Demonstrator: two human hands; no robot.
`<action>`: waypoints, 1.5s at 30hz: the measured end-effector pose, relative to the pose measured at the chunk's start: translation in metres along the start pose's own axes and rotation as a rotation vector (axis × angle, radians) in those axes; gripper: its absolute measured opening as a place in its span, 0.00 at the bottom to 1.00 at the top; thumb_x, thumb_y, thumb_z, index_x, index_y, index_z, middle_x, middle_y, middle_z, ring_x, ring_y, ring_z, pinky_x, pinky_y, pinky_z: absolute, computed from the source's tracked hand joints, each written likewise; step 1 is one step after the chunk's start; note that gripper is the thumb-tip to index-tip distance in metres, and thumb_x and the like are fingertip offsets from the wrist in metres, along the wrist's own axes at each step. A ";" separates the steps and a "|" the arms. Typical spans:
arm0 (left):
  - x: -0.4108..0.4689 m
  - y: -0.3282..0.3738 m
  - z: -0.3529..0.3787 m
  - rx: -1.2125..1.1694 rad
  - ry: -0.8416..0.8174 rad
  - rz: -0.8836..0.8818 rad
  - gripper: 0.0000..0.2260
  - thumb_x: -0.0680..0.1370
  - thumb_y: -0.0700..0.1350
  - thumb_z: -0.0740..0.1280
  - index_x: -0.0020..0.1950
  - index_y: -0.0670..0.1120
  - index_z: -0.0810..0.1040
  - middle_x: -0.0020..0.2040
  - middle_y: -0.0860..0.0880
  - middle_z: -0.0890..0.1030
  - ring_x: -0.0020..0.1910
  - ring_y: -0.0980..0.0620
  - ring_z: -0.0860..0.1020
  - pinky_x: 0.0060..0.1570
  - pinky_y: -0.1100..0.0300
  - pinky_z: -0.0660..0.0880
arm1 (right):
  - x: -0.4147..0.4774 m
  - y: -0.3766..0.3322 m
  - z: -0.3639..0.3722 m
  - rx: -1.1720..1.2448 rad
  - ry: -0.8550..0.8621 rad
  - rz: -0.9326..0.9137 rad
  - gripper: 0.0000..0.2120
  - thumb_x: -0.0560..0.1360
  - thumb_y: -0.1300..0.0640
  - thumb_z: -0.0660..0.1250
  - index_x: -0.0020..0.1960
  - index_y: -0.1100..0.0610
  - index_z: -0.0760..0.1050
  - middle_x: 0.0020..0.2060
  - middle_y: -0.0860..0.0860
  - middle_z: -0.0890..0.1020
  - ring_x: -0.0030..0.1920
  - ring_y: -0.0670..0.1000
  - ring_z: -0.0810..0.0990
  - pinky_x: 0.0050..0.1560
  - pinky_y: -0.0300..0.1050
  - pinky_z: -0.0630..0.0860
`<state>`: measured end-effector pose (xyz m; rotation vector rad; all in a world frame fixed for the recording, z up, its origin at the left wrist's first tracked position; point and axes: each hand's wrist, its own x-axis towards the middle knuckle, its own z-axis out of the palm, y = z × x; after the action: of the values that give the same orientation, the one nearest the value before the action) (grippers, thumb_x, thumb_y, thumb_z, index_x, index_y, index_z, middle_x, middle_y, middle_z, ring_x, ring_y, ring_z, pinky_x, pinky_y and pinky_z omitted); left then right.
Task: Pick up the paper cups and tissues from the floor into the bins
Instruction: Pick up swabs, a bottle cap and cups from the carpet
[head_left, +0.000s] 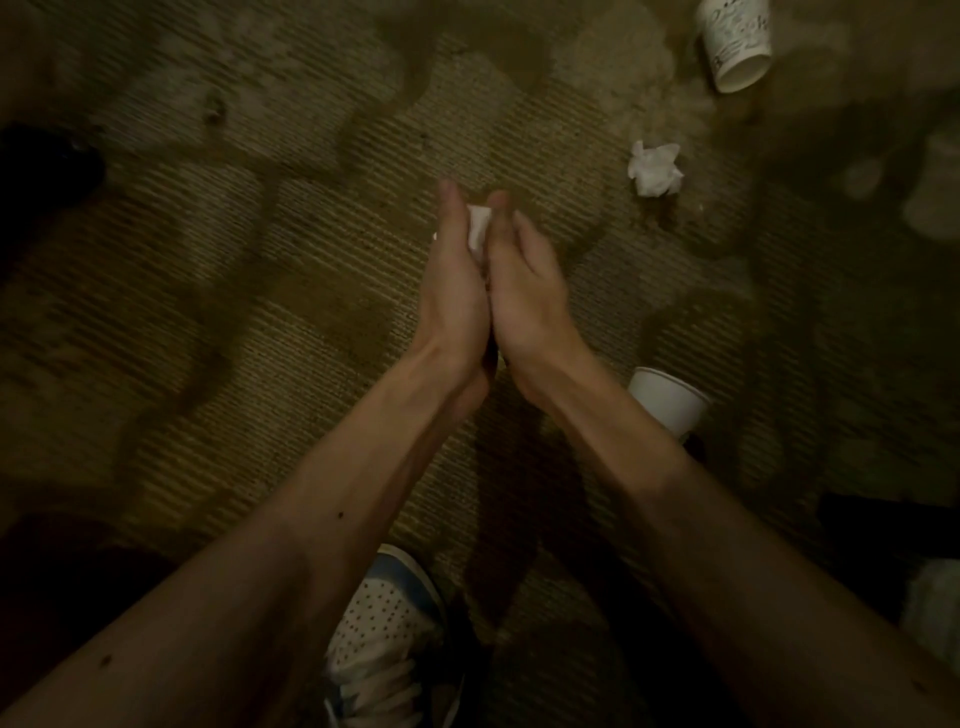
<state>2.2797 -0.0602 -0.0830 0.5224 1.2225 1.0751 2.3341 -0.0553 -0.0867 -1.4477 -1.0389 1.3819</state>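
Observation:
My left hand (454, 280) and my right hand (524, 291) are brought together over the carpet, palms facing each other. A white tissue (478, 234) is held between them; only a strip of it shows between the fingers. Another crumpled tissue (654, 169) lies on the floor up and to the right of my hands. A printed paper cup (735, 44) lies on its side at the top right. A plain white paper cup (667, 397) lies beside my right forearm, partly hidden by it. No bin is in view.
The floor is stained ribbed carpet (260, 260). My white and blue shoe (384, 623) is at the bottom centre. Blurred pale shapes (935, 187) sit at the right edge, a dark object (47, 166) at the left edge.

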 end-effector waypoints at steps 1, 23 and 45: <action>-0.001 0.001 0.000 0.012 -0.011 0.001 0.29 0.84 0.59 0.50 0.40 0.41 0.79 0.37 0.47 0.79 0.41 0.53 0.79 0.49 0.53 0.78 | -0.002 0.000 0.001 0.022 -0.011 -0.023 0.28 0.84 0.48 0.49 0.46 0.72 0.74 0.44 0.69 0.78 0.46 0.64 0.78 0.44 0.39 0.78; 0.028 -0.010 -0.017 0.765 0.109 0.241 0.14 0.82 0.55 0.59 0.46 0.50 0.79 0.37 0.55 0.80 0.37 0.60 0.80 0.37 0.60 0.76 | 0.020 -0.011 -0.041 0.329 -0.112 0.258 0.38 0.76 0.29 0.47 0.80 0.48 0.51 0.78 0.57 0.56 0.71 0.57 0.68 0.65 0.71 0.67; 0.049 -0.021 -0.018 1.013 -0.031 0.223 0.19 0.81 0.59 0.58 0.39 0.48 0.77 0.37 0.49 0.83 0.39 0.47 0.83 0.46 0.46 0.80 | 0.125 0.038 -0.151 -1.196 -0.069 0.120 0.30 0.82 0.41 0.53 0.79 0.54 0.55 0.79 0.54 0.49 0.78 0.59 0.48 0.76 0.57 0.48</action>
<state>2.2695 -0.0309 -0.1299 1.4629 1.6673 0.5464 2.4906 0.0482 -0.1563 -2.3035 -2.0191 0.8419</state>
